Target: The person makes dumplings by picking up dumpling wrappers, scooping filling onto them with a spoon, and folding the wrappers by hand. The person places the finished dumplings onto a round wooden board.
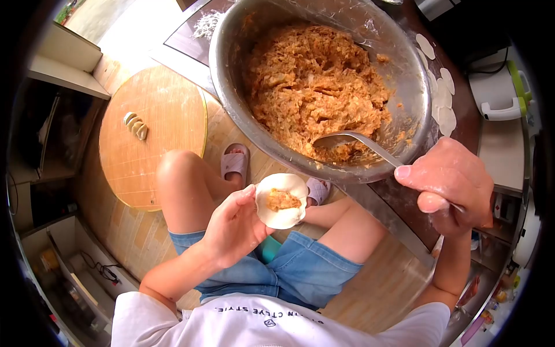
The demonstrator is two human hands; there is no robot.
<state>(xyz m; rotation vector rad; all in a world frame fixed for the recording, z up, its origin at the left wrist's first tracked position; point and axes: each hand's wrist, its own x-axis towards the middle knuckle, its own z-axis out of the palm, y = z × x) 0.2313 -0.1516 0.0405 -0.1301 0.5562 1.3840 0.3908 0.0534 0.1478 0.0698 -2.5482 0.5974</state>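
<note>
My left hand (240, 222) holds a round dumpling wrapper (267, 217) above my lap, its thumb at the wrapper's edge. A small dab of orange-brown filling (283, 200) lies in the wrapper's middle. My right hand (454, 185) grips the handle of a metal spoon (370, 143). The spoon's bowl rests in the mass of filling (318, 81), near the edge closest to me. That filling sits in a large metal basin (425, 110), which stands on the table in front of me.
Several flat wrappers (444, 101) lie on the dark table (404, 202), right of the basin. On the left, a round woven tray (167, 168) bears several folded dumplings (136, 126) in a row. A white and green appliance (503, 92) stands at the right. White strips (207, 25) lie at the table's back-left.
</note>
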